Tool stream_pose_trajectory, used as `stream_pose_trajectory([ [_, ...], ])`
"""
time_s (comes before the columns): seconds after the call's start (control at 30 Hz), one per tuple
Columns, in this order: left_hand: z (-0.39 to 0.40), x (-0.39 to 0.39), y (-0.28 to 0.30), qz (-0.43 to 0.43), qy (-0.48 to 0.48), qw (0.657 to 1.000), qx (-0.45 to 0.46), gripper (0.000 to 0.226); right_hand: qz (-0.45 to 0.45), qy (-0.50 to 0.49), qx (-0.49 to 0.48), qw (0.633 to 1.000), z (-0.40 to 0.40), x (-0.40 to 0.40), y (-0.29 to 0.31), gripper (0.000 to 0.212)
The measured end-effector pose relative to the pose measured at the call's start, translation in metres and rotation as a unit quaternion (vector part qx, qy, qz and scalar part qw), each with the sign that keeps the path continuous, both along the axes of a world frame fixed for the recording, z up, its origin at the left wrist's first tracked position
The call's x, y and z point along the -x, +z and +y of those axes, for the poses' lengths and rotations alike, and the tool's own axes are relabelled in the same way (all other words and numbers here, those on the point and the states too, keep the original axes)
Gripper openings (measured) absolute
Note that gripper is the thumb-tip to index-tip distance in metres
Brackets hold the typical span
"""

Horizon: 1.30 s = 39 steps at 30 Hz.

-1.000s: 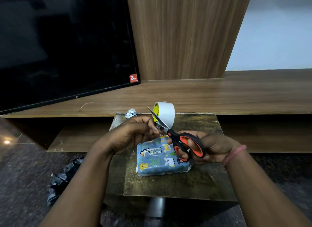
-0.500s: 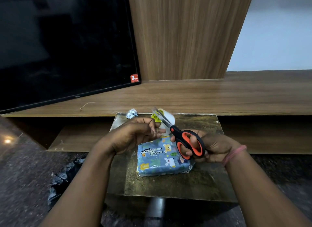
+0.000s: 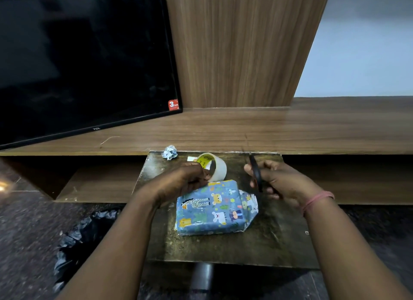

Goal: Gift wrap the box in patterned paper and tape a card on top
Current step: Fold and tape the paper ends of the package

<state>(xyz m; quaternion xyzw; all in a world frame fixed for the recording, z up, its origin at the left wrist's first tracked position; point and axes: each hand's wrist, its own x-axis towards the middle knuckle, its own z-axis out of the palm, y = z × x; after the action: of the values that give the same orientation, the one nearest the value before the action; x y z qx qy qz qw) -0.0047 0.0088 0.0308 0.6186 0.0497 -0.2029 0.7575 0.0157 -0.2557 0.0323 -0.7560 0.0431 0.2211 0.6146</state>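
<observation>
Your wrapped box [image 3: 214, 208] — the blue patterned paper with cartoon animals on it — is lying flat in the middle of the small dark, scuffed tabletop [image 3: 274, 239]. Its right end looks unfinished: the paper flap there sticks out in a loose point.

Your left hand [image 3: 181, 183] hovers over the box's back-left corner with the fingers curled in, tips pinched together right against the roll of clear tape with the yellow inner label [image 3: 212, 168]. The roll stands on its edge just behind the box. Can't tell if you've got a strip of tape between those fingertips or only the roll's rim; it's too small and dark there.

Your right hand [image 3: 279, 183] is off to the right of the box, above the table, fingers wrapped round the black-handled scissors [image 3: 256, 174]. The blades point up and away from you and look blurred, so I can't say if they're open or closed. There's a pink band on that wrist.

Other bits: a crumpled ball of silvery paper [image 3: 169, 152] at the table's back-left edge, a small white card or slip [image 3: 192, 159] peeking out behind the tape, a black TV screen [image 3: 85, 60] leaning on the long wooden shelf [image 3: 290, 127], and a crinkled black plastic bag [image 3: 80, 235] on the floor to your left.
</observation>
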Motion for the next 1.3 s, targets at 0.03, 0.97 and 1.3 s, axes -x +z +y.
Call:
stream_pose_trajectory([
  [0.03,0.0,0.0,0.0,-0.001,-0.002,1.0,-0.002,0.03,-0.029,-0.004,0.116,0.993,-0.004,-0.001,-0.001,0.024],
  [0.97,0.001,0.001,0.002,-0.03,-0.051,0.998,-0.006,0.012,-0.082,-0.208,0.012,0.975,0.1,-0.012,-0.031,0.067],
  [1.3,-0.003,0.009,0.021,-0.094,-0.016,0.995,0.043,0.013,-0.054,-0.444,-0.021,0.894,0.01,-0.032,-0.024,0.042],
])
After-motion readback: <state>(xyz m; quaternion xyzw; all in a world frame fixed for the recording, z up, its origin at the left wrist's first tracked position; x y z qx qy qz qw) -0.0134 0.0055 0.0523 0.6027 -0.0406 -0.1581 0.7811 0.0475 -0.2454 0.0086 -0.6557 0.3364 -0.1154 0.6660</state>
